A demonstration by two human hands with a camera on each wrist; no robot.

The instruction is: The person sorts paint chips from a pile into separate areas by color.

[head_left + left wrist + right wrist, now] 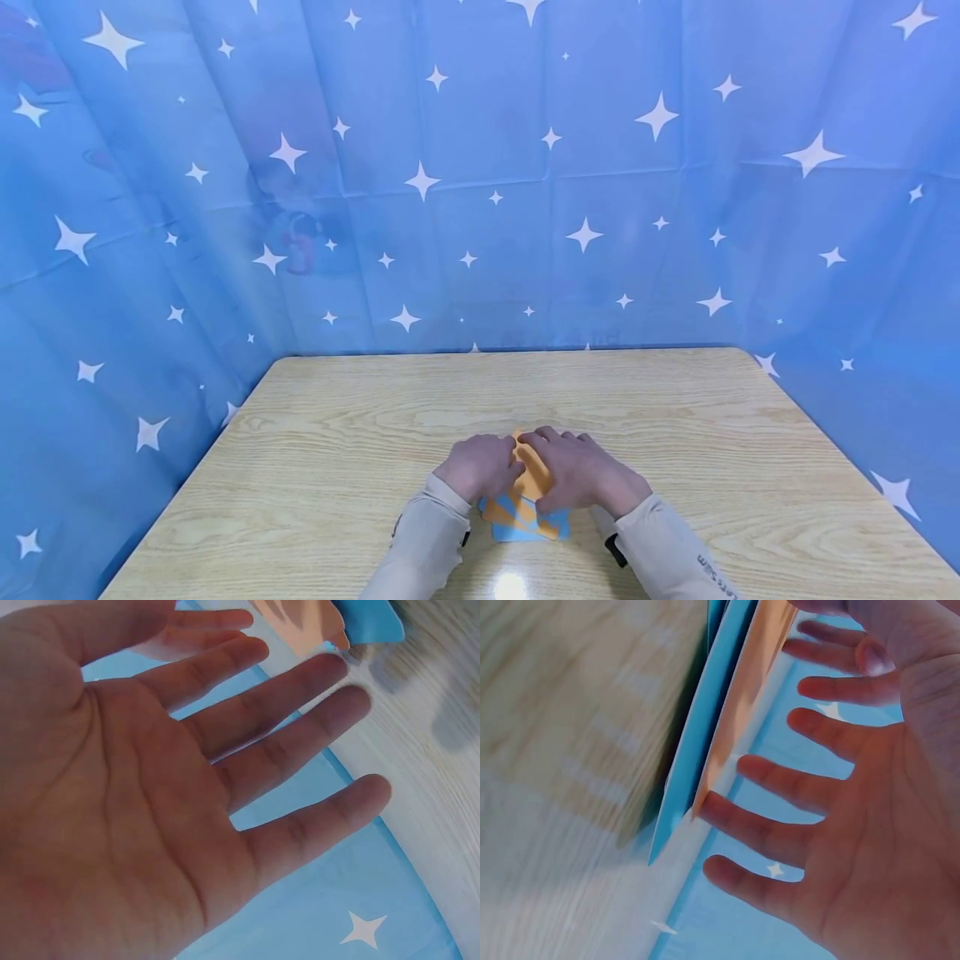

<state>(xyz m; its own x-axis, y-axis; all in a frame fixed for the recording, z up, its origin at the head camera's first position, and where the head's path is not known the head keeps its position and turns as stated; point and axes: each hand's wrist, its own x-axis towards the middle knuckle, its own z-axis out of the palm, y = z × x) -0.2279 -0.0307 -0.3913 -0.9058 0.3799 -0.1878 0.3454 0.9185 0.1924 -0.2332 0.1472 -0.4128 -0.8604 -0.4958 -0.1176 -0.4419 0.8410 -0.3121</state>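
Observation:
Flat orange pieces and light blue pieces lie together in a small overlapping pile on the table, partly hidden by the hands. My left hand is over the pile's left side, and in the left wrist view its fingers extend nearly straight with an unoccupied palm. Over the right side is my right hand. The right wrist view has its fingers spread and slightly bent, fingertips close to the edge of an orange piece above a blue sheet. Contact is hard to tell.
The pile lies on a light wood-grain table, near the person. A blue curtain with white stars hangs behind the table and along both sides. Light sleeves cover the forearms.

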